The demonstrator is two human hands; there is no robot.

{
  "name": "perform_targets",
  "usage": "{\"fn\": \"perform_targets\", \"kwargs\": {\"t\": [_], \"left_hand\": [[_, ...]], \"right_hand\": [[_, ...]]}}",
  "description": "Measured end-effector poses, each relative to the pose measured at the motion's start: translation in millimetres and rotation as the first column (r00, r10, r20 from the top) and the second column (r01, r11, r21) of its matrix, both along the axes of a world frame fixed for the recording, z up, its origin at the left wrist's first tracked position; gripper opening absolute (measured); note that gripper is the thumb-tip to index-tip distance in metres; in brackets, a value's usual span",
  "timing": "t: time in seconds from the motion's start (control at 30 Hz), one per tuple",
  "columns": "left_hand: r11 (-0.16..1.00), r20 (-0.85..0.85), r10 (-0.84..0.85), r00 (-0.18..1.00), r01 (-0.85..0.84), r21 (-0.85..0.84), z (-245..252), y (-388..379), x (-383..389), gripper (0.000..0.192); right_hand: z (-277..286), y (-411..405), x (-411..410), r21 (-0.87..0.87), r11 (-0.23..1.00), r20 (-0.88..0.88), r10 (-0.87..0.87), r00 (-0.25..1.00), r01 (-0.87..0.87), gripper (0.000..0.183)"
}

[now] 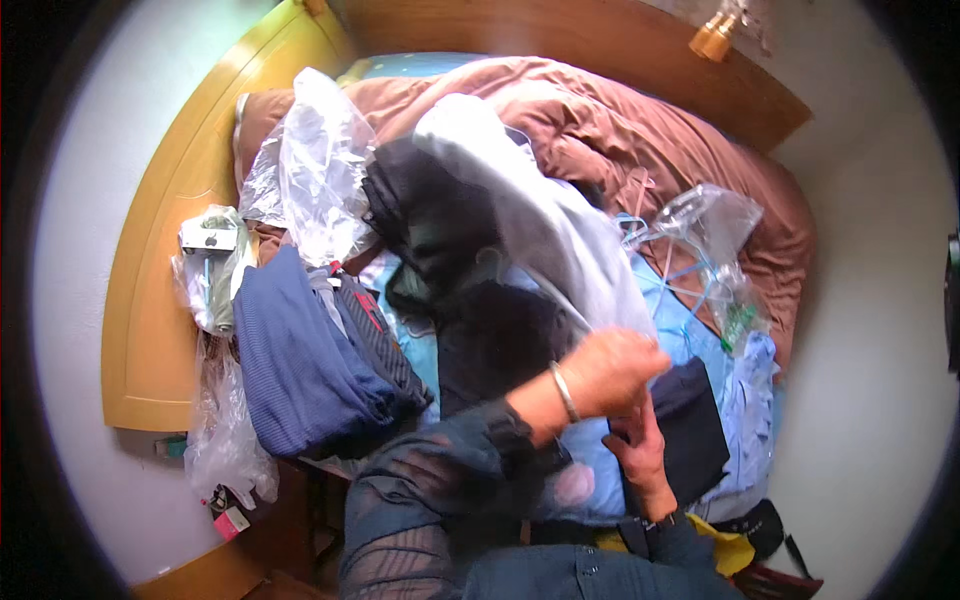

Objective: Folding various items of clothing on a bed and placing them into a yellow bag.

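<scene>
My left hand (611,373), with a bangle at the wrist, is closed on the lower end of a light grey garment (555,217). The cloth is stretched out away from me and blurred. Just below it is my right hand (639,448), thumb and index finger apart; its other fingertips are partly hidden by my left hand, so its hold is unclear. Black clothing (435,217) lies under and left of the grey garment. Dark folded cloth (690,427) rests on the bed right beside my right hand.
A brown quilt (600,135) is bunched toward the wooden headboard (525,30). Navy knitted clothing (307,360) and a clear plastic bag (322,165) lie at left. Blue hangers (690,285), another plastic bag (709,217) and a light blue garment (750,420) lie at right.
</scene>
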State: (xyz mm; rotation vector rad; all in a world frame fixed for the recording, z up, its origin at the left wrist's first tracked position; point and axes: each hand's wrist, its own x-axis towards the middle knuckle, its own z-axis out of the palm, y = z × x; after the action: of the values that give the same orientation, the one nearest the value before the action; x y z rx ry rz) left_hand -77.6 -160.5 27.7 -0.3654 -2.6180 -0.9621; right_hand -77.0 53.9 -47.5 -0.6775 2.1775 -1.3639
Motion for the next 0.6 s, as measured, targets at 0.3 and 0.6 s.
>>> {"fn": "perform_targets", "kwargs": {"t": [0.3,0.6], "left_hand": [[0.926,0.138,-0.351,0.926,0.321,0.201,-24.1,210.1,30.8,0.022],[0.96,0.151,-0.093,0.984,0.048,0.276,-59.8,253.8,50.9,0.063]], "right_hand": [[23.0,159.9,47.8,0.12,0.984,-0.088,-0.124,0.988,0.134,0.053],[-15.6,221.7,41.3,-0.18,0.821,0.324,-0.47,0.821,0.541,0.035]]}}
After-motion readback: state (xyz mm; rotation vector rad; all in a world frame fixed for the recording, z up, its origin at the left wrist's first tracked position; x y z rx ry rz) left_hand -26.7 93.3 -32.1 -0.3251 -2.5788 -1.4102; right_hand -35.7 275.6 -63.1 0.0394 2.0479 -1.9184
